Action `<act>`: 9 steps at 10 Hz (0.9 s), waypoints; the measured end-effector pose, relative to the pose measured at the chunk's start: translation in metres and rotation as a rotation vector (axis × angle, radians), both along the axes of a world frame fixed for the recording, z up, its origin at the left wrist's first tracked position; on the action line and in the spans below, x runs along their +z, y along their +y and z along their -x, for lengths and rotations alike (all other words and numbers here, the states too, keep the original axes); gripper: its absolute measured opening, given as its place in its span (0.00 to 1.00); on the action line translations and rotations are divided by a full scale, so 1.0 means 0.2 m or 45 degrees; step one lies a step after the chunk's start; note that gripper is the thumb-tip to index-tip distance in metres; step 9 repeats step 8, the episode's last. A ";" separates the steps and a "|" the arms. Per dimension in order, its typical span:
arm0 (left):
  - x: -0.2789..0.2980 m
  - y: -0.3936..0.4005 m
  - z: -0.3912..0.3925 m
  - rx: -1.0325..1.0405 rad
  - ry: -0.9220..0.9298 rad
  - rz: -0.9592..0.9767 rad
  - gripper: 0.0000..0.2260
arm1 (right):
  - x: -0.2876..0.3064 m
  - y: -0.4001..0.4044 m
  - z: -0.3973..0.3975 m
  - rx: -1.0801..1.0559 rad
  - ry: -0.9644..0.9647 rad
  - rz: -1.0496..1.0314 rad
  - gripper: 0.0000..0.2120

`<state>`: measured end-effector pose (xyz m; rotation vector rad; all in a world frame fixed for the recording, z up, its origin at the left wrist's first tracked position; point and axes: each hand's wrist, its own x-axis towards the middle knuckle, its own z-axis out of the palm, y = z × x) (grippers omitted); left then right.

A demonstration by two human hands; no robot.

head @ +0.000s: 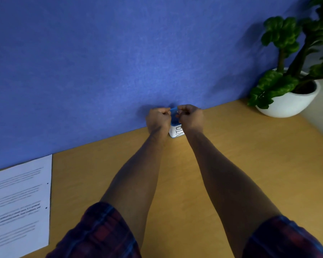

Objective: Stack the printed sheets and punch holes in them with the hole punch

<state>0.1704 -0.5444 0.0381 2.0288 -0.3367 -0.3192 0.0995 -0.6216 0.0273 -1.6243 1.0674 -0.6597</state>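
A stack of printed sheets (20, 203) lies at the left edge of the wooden desk, with two punched holes near its right margin. At the far side of the desk, against the blue wall, stands a small blue and white box-like object (176, 130) with dark lettering, probably the hole punch. My left hand (158, 121) and my right hand (190, 118) are both stretched out to it, fingers curled around a small blue part (173, 110) at its top. The hands hide most of it.
A white bowl planter (287, 101) with a green leafy plant stands at the back right corner. The blue partition wall (119, 62) runs along the desk's far edge. Bare wooden desk (185, 183) lies between my forearms.
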 end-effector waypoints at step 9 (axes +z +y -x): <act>0.11 0.25 0.15 -0.129 -0.199 -0.071 0.03 | 0.03 0.15 0.21 -0.091 -0.021 0.649 0.04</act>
